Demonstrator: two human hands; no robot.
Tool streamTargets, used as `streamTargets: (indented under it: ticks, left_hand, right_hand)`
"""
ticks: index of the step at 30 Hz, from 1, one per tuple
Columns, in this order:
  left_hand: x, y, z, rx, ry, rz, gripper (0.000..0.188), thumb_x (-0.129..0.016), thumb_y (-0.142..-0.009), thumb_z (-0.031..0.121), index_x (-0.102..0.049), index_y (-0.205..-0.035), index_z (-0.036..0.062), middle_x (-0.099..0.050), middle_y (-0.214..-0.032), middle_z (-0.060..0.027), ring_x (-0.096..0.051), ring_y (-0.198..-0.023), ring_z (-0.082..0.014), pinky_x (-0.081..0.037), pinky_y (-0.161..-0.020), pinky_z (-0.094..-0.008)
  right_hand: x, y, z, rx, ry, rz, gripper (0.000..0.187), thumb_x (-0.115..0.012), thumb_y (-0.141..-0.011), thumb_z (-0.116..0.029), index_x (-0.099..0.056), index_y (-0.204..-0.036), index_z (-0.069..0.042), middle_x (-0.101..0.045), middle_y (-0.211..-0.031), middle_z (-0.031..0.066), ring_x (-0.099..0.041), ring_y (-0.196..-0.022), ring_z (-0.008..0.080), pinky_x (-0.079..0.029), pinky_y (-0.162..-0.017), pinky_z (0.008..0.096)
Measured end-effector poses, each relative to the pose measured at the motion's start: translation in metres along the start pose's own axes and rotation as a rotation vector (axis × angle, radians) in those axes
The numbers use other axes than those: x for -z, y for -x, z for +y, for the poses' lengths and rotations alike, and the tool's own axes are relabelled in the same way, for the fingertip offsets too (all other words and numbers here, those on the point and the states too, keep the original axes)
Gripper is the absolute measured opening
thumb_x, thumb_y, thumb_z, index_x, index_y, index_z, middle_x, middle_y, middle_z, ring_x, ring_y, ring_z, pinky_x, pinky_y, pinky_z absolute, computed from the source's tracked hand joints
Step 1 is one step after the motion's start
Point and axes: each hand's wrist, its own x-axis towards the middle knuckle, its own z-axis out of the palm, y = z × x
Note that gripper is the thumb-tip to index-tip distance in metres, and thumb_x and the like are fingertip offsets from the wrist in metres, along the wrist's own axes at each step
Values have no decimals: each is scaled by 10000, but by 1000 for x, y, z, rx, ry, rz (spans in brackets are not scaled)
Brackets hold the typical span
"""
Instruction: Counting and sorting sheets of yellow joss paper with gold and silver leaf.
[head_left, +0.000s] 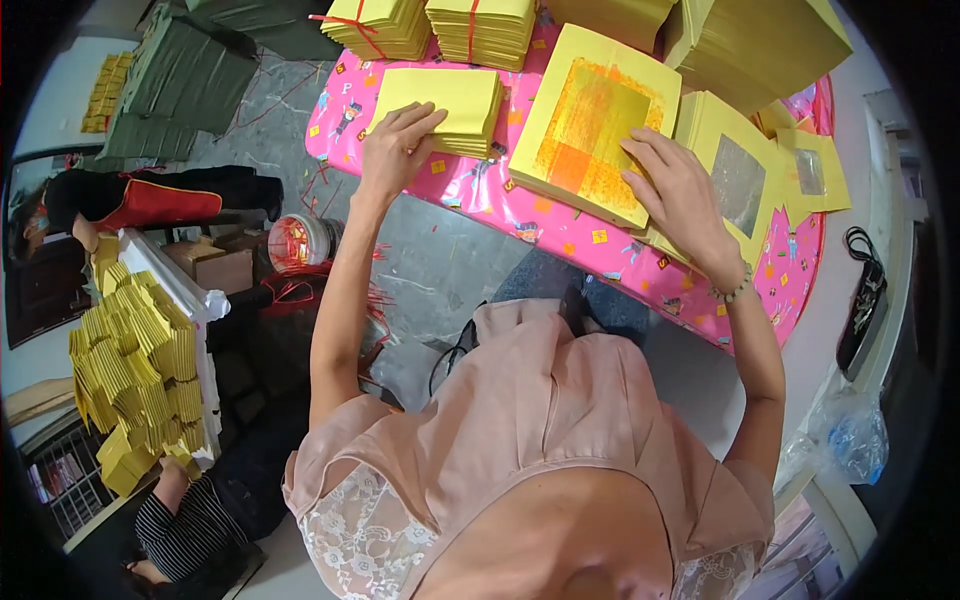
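My left hand (398,138) lies on the near left corner of a stack of plain yellow paper (455,100), its fingers stretched over the top. To the right is a taller stack of yellow paper (565,55), its top sheet printed with an orange patch and a gold square. My right hand (675,185), wearing a bead bracelet, rests fingertips on that sheet's right edge with the fingers apart. Beside it, partly under my right forearm, lies yellow paper with a silver square (738,185).
Both stacks stand on a table with a pink patterned cover (460,190). Behind are yellow bundles tied with red string (480,30). A smaller silver-square sheet (808,170) lies far right. At left, two people work by a table heaped with yellow paper bundles (140,350); a bucket (300,243) stands nearby.
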Motion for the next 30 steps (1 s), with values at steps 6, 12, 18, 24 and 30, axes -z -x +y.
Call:
streamTargets:
  ticks: [6, 12, 18, 24, 30]
  left_hand:
    - [-3, 2, 0, -60, -49, 25, 458, -730, -797, 45, -711, -1236, 175, -693, -1252, -61, -648, -1161, -273, -547, -953, -373]
    - [2, 1, 5, -81, -36, -31, 367, -707, -837, 130, -718, -1204, 130, -694, -1239, -99, -636, -1168, -305, -528, -982, -403]
    - [-19, 9, 2, 74, 159, 103, 252, -680, -915, 182, -756, -1138, 94, -697, -1224, -134, -605, -1209, -322, -493, -1011, -420]
    - [-18, 3, 5, 51, 145, 135, 230, -698, -906, 163, -762, -1112, 82, -712, -1182, -141, -628, -1164, -322, -495, -1000, -414]
    - [4, -12, 12, 72, 115, 32, 204, -664, -926, 163, -752, -1076, 55, -716, -1146, -162, -643, -1124, -332, -484, -992, -425]
  right_hand:
    - [-2, 1, 0, -8, -7, 14, 316, -643, -926, -192, -627, -1191, -20, -612, -1249, 154, -590, -1158, 345, -475, -987, 432]
    - [2, 5, 0, 14, -35, 19, 342, -671, -912, -239, -629, -1173, -22, -615, -1234, 143, -591, -1142, 345, -474, -972, 431]
    - [9, 21, -12, 72, -32, 4, 418, -757, -826, -301, -646, -1135, -40, -630, -1192, 118, -603, -1108, 314, -475, -958, 420]
    - [2, 25, -15, 148, 29, 93, 328, -760, -817, -254, -684, -1053, -39, -664, -1069, 90, -624, -1032, 281, -492, -904, 407]
    - [2, 23, -11, 45, -282, 96, 150, -720, -860, -165, -723, -838, -17, -663, -845, 86, -645, -832, 263, -525, -723, 388]
